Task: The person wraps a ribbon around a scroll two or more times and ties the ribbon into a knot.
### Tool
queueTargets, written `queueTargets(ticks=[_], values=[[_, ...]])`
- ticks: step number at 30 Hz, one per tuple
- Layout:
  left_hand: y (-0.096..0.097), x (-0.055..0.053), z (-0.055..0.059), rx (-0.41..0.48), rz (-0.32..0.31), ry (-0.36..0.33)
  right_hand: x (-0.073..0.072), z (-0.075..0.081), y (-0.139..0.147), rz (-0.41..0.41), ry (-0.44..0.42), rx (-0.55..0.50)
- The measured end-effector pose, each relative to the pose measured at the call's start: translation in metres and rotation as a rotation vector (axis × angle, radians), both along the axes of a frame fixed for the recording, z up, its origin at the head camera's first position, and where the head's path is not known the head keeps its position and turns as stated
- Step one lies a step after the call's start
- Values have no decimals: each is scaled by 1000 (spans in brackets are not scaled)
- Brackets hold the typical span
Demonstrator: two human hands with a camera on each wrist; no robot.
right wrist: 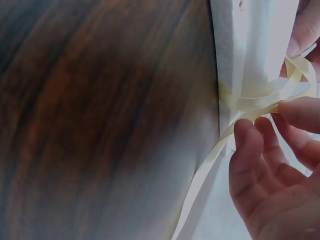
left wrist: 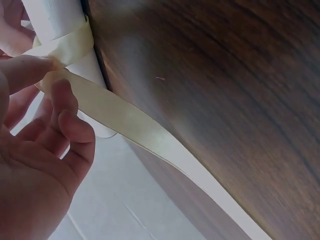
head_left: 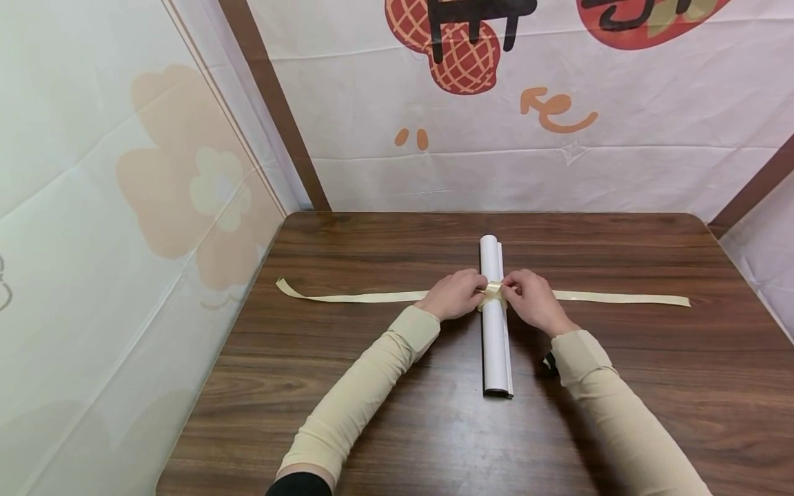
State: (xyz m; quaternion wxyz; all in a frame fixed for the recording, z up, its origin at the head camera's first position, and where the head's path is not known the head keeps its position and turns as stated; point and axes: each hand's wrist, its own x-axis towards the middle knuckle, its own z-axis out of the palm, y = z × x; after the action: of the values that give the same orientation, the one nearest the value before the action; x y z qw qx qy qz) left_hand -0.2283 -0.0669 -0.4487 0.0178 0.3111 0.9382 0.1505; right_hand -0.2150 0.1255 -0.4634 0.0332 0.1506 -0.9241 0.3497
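A white paper roll lies lengthwise on the brown table, with a pale yellow ribbon wrapped round its middle. From the left side, my left hand pinches the ribbon between thumb and fingers close to the roll. Opposite it, my right hand pinches the ribbon on the roll's right side. A small loop of ribbon stands between the two hands in the right wrist view. The ribbon's two tails stretch out flat to left and right across the table.
The wooden table has rounded far corners. A white printed cloth wall rises behind it, and another cloth wall stands along the left side. A small dark object shows beside my right wrist.
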Motion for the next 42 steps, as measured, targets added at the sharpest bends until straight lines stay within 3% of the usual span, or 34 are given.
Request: queueTargets(ticks=[11,15,42], values=[[3,-1,1,18,-10,15,0,-5,7,104,-141,-80],[4,-2,0,19,-8,24,1,-5,8,134,-150,-94],[4,-5,-3,-13,34,5,-2,-9,11,75,-179,-28]])
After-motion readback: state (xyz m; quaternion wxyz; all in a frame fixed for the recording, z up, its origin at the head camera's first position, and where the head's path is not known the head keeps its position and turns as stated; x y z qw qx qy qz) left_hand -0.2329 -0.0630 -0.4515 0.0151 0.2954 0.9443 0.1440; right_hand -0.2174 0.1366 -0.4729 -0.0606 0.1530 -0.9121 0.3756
